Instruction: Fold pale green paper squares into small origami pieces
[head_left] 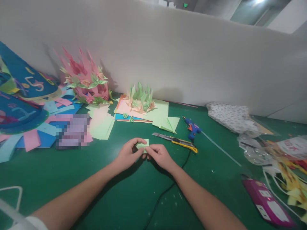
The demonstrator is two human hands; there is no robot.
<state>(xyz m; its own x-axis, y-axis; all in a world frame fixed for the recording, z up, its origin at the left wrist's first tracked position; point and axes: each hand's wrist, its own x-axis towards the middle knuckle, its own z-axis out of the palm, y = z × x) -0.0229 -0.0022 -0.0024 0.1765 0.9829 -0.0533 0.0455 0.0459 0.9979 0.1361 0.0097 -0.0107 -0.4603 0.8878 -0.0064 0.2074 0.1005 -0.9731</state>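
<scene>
A small light green piece of paper (146,141) is held between both hands, over the green table. My left hand (129,153) pinches its left side with thumb and fingers. From the right, my right hand (160,155) grips the same paper, its fingertips nearly touching those of the left. A yellow utility knife (183,144) lies just beyond my right hand. The blue glue gun (192,128) rests behind the knife. Light green sheets (161,111) lie farther back, with two small green paper roses (128,117) nearby.
At the back stand a green paper crown (141,97) and pink paper crowns (87,76). Blue cone hats (26,75) and paper strips fill the left. A black cable (161,195) crosses the table (115,204). To the right lie a magenta power strip (267,201) and plastic bags (254,153).
</scene>
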